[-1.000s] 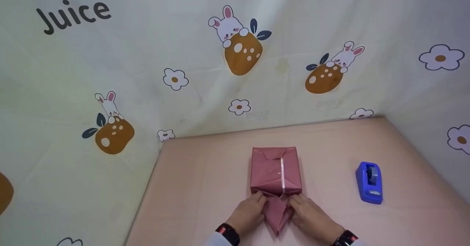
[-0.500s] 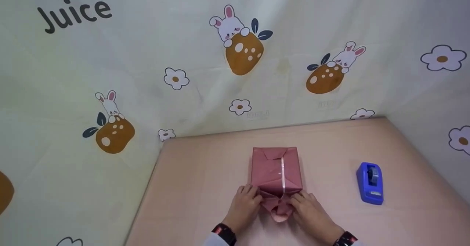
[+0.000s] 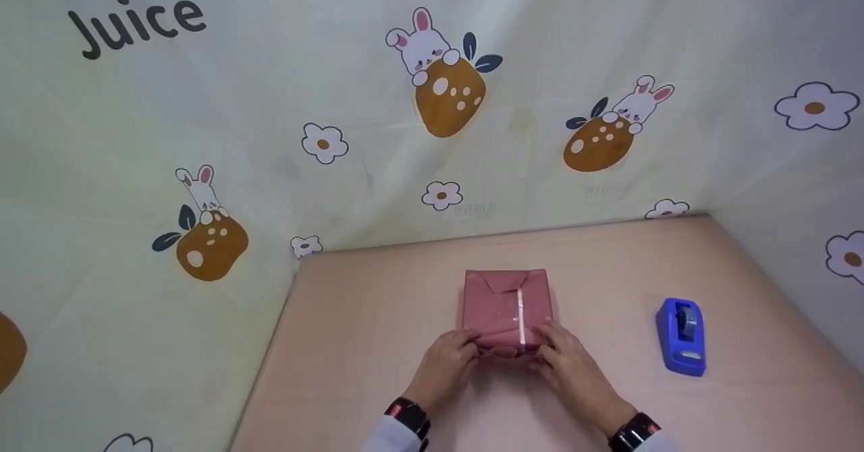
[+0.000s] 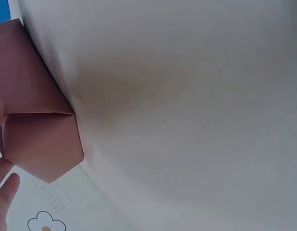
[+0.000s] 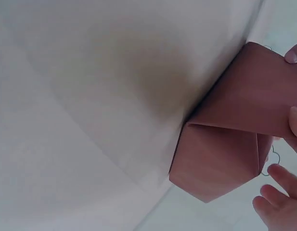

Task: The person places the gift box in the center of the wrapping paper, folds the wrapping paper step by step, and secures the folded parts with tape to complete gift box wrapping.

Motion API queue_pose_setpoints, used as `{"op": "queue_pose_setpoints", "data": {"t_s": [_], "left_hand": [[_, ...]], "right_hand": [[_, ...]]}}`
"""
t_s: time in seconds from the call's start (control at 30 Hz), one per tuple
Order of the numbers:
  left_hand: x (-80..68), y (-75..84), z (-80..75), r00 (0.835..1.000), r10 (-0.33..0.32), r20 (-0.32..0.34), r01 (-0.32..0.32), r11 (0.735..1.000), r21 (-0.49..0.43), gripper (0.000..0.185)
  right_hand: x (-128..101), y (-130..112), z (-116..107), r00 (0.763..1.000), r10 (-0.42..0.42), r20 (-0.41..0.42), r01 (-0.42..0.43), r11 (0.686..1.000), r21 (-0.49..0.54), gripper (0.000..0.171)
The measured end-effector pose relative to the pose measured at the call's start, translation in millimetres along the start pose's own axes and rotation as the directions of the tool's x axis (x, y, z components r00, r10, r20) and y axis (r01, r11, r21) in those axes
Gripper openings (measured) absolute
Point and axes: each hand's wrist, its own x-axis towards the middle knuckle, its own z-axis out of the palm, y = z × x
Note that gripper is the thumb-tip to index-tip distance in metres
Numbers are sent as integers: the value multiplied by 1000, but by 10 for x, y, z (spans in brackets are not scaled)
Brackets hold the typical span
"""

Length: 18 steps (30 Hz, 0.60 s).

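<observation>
A box wrapped in dull red paper [image 3: 496, 307] lies on the table, with a strip of clear tape [image 3: 520, 314] down its top. At its near end a paper flap [image 5: 249, 96] is folded up against the side, its creases visible in both wrist views. My left hand [image 3: 442, 368] pinches the flap at the near left corner, fingers bent over the top edge. At the near right corner my right hand [image 3: 574, 374] does the same, its thumb on the flap and a fingertip on the box top. The flap's tip is partly hidden between the hands.
To the right, apart from the box, stands a blue tape dispenser [image 3: 680, 337] with a roll in it. The table [image 3: 364, 330] has a pale pink cover. A printed cloth [image 3: 337, 67] with rabbits and flowers hangs along its back and sides.
The pointed paper flap, earlier spread toward me on the table, has been curled up and raised against the box's near side. Both hands have moved slightly forward with it.
</observation>
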Motion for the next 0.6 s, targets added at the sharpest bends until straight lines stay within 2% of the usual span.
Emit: {"op": "queue_pose_setpoints", "data": {"t_s": [0.13,0.27,0.37,0.47,0.6], "left_hand": [[28,-13,-18,998,-33,54,36,998,-49,8],[17,-4,-17,985,-114,128,125,989,-80,31],[-17,14,21,968,-162,193,168,986,-16,50],[-54,35,77,953,-199,230,184,979,84,59],[-50,79,120,946,-221,235,195,972,131,67]], "right_hand": [[33,0,-17,1000,6,24,-7,1000,24,20],[76,7,-42,999,12,47,-12,1000,8,30],[96,22,-76,997,37,71,-38,999,4,29],[97,43,-112,994,47,94,-48,999,14,24],[103,67,-150,995,14,99,-16,1000,18,20]]}}
